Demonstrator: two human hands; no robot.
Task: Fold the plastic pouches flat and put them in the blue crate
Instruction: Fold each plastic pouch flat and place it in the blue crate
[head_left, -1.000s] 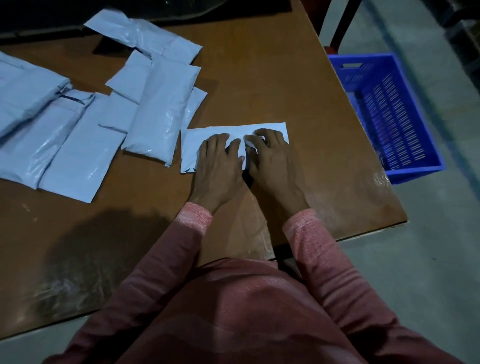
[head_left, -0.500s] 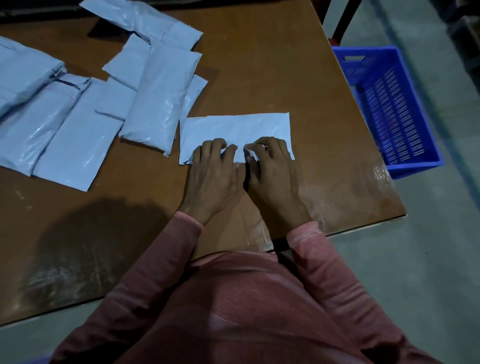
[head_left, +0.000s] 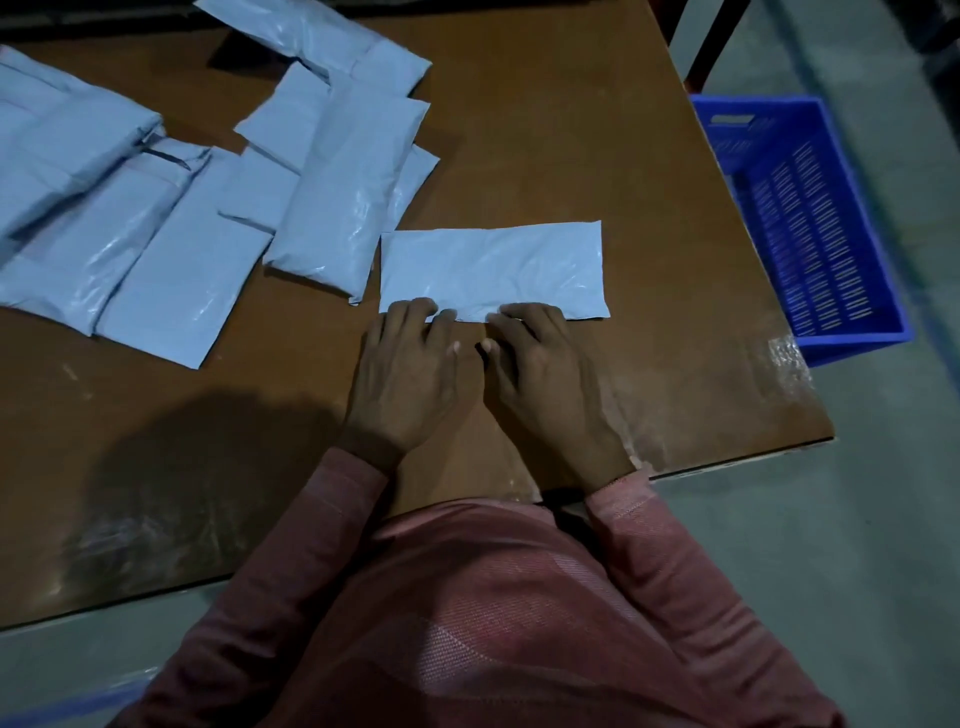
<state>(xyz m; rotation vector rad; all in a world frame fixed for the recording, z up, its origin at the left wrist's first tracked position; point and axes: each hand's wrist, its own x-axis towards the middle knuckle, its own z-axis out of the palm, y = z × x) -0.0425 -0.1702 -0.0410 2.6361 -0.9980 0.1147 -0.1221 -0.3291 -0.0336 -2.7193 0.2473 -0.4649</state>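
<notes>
Where hands rest: left hand (head_left: 405, 374) and right hand (head_left: 550, 379) press the near edge of the pouch (head_left: 493, 265), fingers nearly straight, gripping nothing.
Crate (head_left: 810, 234): on floor (head_left: 883, 519).

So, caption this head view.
Folding: left hand and right hand press a pouch flat on the table, blue crate alongside.

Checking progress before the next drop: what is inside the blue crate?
Inside the blue crate, only bare slotted floor and walls show; nothing lies there. The table covers its left side; that strip is unseen.
</notes>
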